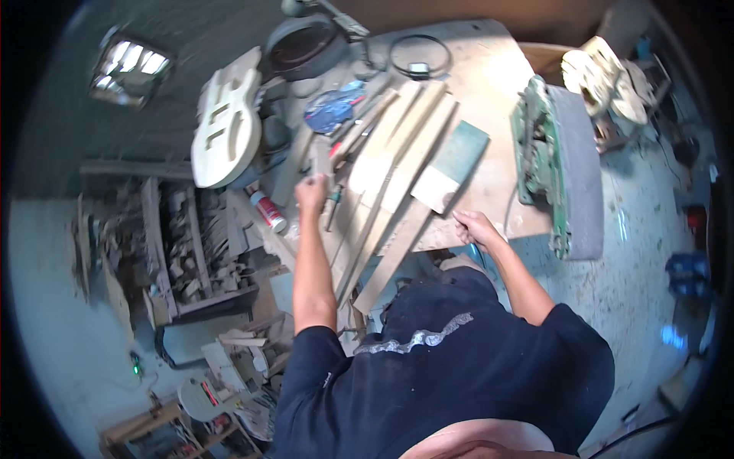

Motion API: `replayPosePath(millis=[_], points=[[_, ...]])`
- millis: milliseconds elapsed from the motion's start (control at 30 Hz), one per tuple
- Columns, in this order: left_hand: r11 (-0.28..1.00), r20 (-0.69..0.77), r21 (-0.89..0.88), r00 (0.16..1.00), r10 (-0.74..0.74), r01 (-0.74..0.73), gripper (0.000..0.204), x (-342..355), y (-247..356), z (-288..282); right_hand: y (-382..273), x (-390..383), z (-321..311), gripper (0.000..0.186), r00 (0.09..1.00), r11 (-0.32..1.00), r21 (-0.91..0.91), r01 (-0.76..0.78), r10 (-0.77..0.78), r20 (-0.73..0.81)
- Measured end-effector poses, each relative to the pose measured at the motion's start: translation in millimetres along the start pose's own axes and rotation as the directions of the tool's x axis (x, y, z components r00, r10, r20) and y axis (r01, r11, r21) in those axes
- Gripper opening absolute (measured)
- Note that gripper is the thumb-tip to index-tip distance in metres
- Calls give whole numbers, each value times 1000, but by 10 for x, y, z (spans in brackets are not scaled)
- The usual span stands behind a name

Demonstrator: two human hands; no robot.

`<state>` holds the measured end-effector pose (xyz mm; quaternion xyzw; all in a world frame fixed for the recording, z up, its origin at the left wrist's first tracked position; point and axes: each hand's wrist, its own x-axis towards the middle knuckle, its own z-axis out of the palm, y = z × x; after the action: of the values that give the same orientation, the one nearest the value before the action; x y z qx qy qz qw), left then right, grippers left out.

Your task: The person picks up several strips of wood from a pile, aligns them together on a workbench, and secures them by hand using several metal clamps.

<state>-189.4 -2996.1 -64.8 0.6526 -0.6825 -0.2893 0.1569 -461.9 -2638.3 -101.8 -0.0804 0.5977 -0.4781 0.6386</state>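
Observation:
My left hand (312, 193) is closed at the near end of a flat grey piece (321, 157), which lies among tools on the workbench. Just right of that hand is a screwdriver (334, 199) with a green handle. My right hand (475, 229) is closed at the bench's front edge; whatever its fingers hold is hidden. Beyond it lies a flat rectangular piece, green and off-white (453, 164). Between my hands, long pale wooden strips (405, 141) lie side by side, some reaching past the front edge.
A pale guitar body (229, 122) stands at the left, near a red-and-white bottle (267, 212). A blue bag-like bundle (334, 109) and a looped black cable (419, 69) lie farther back. A green machine with a grey belt (575, 176) borders the right side.

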Motion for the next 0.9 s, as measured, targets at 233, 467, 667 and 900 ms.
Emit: replayPosePath(millis=[233, 467, 667, 900], points=[[932, -105, -186, 950, 295, -310, 38, -223, 624, 79, 164, 142, -147, 46, 995, 996, 76, -35, 42, -90], [963, 53, 30, 962, 266, -268, 31, -1824, -432, 337, 399, 617, 350, 59, 977, 971, 162, -176, 152, 146], [912, 30, 288, 954, 298, -294, 53, -2215, -589, 308, 507, 898, 562, 54, 994, 982, 177, -69, 83, -70], [937, -124, 334, 981, 152, -103, 70, -2394, -1241, 205, 405, 664, 244, 19, 991, 992, 90, -84, 93, -99]])
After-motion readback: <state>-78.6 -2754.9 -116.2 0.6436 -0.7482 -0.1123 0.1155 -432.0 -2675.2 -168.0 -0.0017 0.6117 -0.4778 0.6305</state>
